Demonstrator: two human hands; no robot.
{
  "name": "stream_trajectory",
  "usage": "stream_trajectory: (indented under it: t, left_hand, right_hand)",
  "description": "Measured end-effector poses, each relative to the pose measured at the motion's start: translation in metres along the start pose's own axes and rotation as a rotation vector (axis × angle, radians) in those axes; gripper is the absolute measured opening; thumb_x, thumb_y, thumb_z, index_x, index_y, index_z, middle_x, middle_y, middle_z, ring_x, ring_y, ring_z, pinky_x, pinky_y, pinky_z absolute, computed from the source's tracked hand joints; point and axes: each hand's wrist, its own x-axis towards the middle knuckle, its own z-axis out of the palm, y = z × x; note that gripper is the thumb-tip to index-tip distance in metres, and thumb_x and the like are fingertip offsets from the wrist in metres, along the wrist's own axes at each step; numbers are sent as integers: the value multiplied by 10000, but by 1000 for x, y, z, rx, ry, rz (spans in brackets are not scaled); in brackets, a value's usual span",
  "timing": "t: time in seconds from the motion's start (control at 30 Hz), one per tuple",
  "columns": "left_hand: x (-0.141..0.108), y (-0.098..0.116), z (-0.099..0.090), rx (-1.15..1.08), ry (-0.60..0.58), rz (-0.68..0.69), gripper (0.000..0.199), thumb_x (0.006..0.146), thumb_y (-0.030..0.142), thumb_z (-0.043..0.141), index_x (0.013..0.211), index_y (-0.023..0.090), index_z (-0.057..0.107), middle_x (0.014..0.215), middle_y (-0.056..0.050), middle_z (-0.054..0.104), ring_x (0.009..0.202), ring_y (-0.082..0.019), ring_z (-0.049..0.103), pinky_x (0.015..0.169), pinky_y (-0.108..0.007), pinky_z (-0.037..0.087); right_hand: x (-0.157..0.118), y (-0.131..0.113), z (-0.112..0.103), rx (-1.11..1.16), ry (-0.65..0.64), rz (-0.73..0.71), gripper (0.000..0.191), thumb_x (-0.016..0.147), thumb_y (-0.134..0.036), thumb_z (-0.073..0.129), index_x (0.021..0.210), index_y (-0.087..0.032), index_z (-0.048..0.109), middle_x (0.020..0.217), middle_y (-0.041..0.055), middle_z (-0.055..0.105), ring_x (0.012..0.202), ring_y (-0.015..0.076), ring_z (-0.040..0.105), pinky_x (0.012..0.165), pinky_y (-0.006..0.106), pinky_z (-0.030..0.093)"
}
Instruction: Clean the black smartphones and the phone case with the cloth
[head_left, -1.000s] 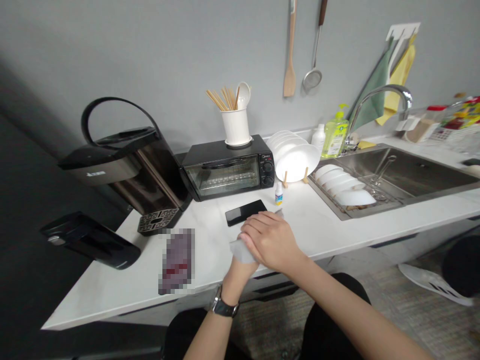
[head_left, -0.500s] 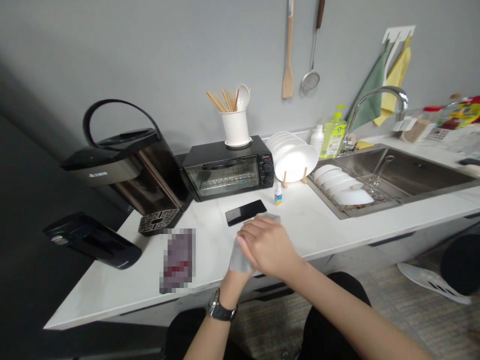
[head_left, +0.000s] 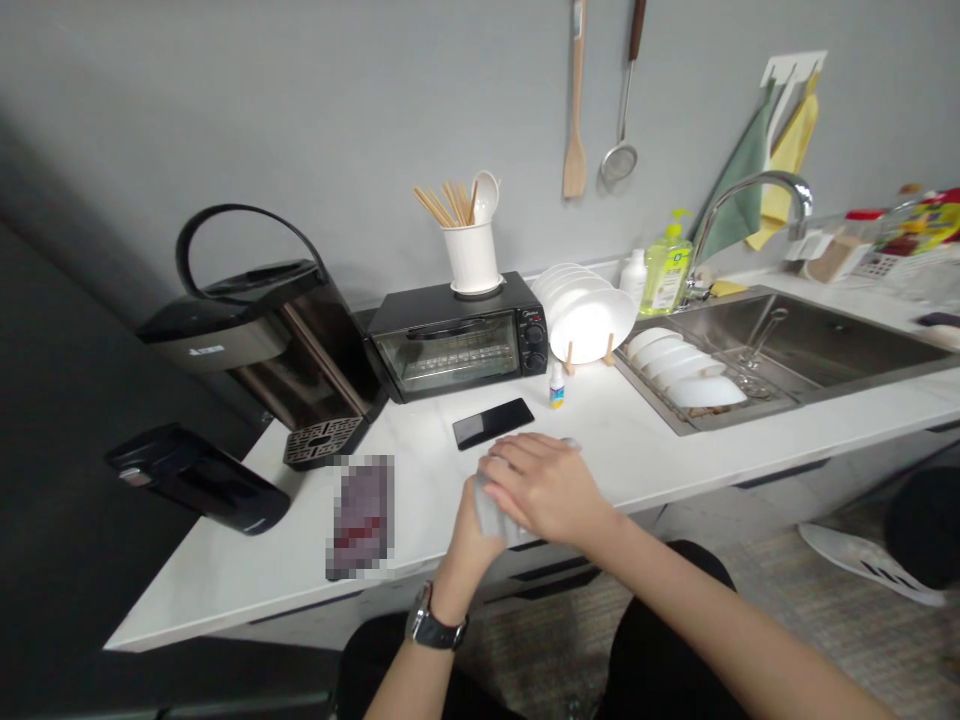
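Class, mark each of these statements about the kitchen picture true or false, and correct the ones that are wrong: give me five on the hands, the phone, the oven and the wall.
1. The right hand lies over the left hand, with grey cloth between them. True.
2. The phone is in the sink. False: the phone lies on the counter, in front of the oven.
3. The white holder stands on the oven. True.
4. The wooden spatula lies on the counter. False: the wooden spatula hangs on the wall.
5. The watch is on the left wrist. True.
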Motion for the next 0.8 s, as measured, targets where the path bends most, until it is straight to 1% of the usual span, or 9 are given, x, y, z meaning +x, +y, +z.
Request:
stream_trajectory:
  t: [0.2, 0.33, 0.4, 0.43, 0.5, 0.57, 0.63, 0.7, 0.8]
  left_hand:
    - [7, 16, -14, 75, -78, 20, 193, 816, 56, 543, 735, 170, 676, 713, -66, 705, 680, -215, 691, 664, -317, 566]
    - [19, 41, -7, 458, -239, -54, 323, 890, 17, 521, 1063, 169, 748, 962, -140, 782, 809, -276, 762, 772, -396, 589]
    - [19, 51, 2, 601, -345, -36, 381, 925, 61, 553, 1275, 147, 678, 1205, -207, 746, 1110, -355, 731, 916, -486, 578]
    - [17, 54, 6, 619, -382, -4, 432, 921, 132, 626, 1353, 124, 627, 1359, -246, 668, 1308, -405, 616, 1028, -564, 521]
    - [11, 54, 10, 568, -463, 66, 744, 831, 332, 797, 1474, 92, 510, 1593, -275, 423, 1538, -468, 282, 1187, -696, 305]
    - [6, 46, 4, 441, -548, 95, 1024, 748, 469, 862, 1578, 133, 365, 1683, -237, 252, 1579, -456, 138, 1231, -722, 174]
    - [5, 29, -8, 291, -534, 73, 952, 871, 447, 761, 1635, 243, 230, 1700, -151, 273, 1587, -341, 220, 1274, -619, 199]
    - [7, 8, -23, 218, -397, -4, 741, 984, 386, 621, 1622, 317, 251, 1676, -88, 361, 1542, -251, 360, 1279, -520, 267]
    - [5, -21, -37, 220, -430, -11, 783, 932, 396, 700, 1604, 320, 305, 1670, -81, 375, 1558, -294, 318, 1290, -568, 203]
  right_hand:
    - [-23, 13, 10, 154, 190, -61, 249, 1076, -292, 471, 991, -181, 678, 1008, 70, 766, 944, 201, 687, 896, 335, 501]
    - [-55, 37, 17, 365, 363, 609, 433, 1102, -398, 361, 777, -211, 577, 675, -10, 619, 632, 150, 568, 614, 262, 416]
    - [-74, 56, 22, 371, 428, 874, 508, 1083, -513, 353, 675, -229, 458, 562, -48, 462, 542, 136, 442, 536, 261, 317]
    - [-82, 66, 24, 362, 431, 929, 531, 1064, -565, 361, 653, -235, 422, 544, -56, 417, 530, 134, 405, 528, 266, 288]
    - [-96, 85, 27, 356, 402, 948, 561, 1027, -636, 387, 634, -237, 408, 534, -57, 399, 527, 134, 385, 530, 272, 269]
    - [-104, 97, 25, 355, 388, 951, 574, 1009, -665, 402, 631, -234, 423, 534, -55, 406, 531, 137, 392, 536, 274, 276]
    - [-105, 101, 18, 342, 410, 972, 558, 1025, -643, 386, 659, -228, 460, 549, -52, 421, 547, 142, 410, 548, 272, 294]
    - [-100, 95, 11, 316, 445, 969, 524, 1063, -576, 351, 725, -217, 530, 595, -35, 487, 580, 153, 463, 567, 271, 337]
    - [-93, 72, 6, 301, 277, 752, 439, 1101, -432, 329, 964, -198, 674, 878, 47, 701, 822, 192, 656, 743, 297, 497]
